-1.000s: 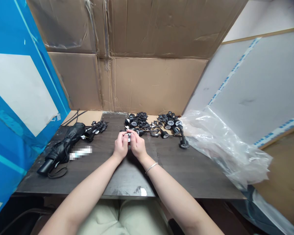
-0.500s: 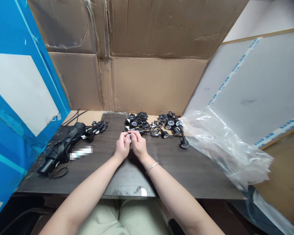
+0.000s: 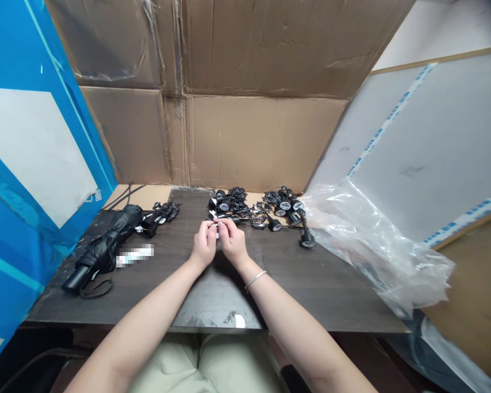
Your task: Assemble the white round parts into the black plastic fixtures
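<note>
My left hand (image 3: 205, 243) and my right hand (image 3: 232, 241) meet over the middle of the table, fingers curled and fingertips together. Between the thumbs and fingers shows a small white piece (image 3: 217, 231), pinched by both hands. Most of it is hidden, so its kind cannot be made out. Just beyond the fingers lies a heap of black parts (image 3: 229, 200) with thin tangled pieces and round pale-faced ends. To the right is a similar cluster of black parts (image 3: 285, 206), one cup-shaped end (image 3: 308, 238) sticking out toward me.
A folded black umbrella (image 3: 104, 248) lies at the left, beside a blurred white strip (image 3: 135, 255). Behind it is a smaller black bundle (image 3: 159, 216). Crumpled clear plastic (image 3: 380, 251) covers the right side. Cardboard (image 3: 262, 142) walls the back of the dark table (image 3: 319, 289).
My right hand has shifted very slightly to the right, and the fingertips have moved a little. Both hands still pinch the small white piece. The things on the table stay put.
</note>
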### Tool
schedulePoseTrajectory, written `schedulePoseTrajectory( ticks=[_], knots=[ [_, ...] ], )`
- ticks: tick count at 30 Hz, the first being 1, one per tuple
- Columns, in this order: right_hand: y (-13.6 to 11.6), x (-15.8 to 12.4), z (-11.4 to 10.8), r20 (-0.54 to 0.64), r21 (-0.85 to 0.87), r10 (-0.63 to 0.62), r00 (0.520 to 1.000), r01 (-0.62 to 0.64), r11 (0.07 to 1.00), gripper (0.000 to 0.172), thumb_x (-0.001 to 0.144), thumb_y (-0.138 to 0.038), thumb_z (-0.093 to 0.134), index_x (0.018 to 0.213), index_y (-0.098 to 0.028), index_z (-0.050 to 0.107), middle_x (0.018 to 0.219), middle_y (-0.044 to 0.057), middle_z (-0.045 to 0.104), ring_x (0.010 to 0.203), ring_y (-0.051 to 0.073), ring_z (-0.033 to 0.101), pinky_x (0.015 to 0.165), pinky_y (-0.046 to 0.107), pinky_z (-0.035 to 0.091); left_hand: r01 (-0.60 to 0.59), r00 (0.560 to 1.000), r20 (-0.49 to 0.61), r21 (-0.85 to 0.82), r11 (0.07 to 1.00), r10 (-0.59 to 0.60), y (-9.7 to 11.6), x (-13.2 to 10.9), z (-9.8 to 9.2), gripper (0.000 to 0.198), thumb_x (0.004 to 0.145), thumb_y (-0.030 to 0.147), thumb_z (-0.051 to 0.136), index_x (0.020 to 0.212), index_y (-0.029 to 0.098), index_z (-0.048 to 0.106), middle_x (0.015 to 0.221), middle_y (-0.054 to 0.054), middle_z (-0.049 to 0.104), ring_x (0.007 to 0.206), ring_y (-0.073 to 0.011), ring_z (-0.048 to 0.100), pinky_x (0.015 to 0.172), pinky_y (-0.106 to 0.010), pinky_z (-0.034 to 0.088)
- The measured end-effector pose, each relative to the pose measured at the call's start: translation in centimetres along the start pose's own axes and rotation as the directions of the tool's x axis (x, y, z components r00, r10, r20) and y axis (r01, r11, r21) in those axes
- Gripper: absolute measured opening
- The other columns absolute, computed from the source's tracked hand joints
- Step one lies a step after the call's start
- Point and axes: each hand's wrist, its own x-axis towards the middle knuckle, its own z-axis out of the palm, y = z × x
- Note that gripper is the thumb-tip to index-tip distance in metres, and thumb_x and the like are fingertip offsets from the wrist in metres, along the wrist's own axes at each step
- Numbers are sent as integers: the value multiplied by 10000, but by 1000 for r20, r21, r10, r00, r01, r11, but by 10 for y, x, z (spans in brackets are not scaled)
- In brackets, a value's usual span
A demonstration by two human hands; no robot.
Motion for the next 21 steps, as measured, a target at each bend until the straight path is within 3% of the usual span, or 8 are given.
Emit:
schedulePoseTrajectory(
  ticks=[12, 17, 21],
  knots=[
    [4, -2, 6, -74, -26, -44, 996, 42, 999, 220, 863, -274, 375, 962, -186, 551, 886, 76, 662, 758, 166, 637, 670, 270, 492, -32, 999, -18, 32, 999, 33, 4, 0, 0, 244, 863, 375, 363, 928, 179, 492, 763, -45, 650, 655, -142, 620, 581, -227, 455],
    [4, -2, 9, -18, 171, 106, 994, -101, 980, 220, 847, -328, 410, 974, -205, 541, 905, 59, 631, 745, 156, 601, 661, 278, 479, -7, 999, -51, -30, 1000, 5, -1, 2, 2, 293, 863, 416, 351, 936, 176, 502, 839, -64, 652, 709, -146, 623, 619, -240, 472],
    [6, -1, 9, 166, 406, 224, 960, -274, 872, 285, 776, -341, 526, 1035, -220, 523, 738, 3, 557, 586, 120, 506, 544, 252, 435, 50, 996, -66, -44, 998, -53, -7, 5, -2, 334, 855, 455, 343, 917, 176, 518, 803, -52, 641, 682, -145, 608, 608, -246, 467]
  ],
)
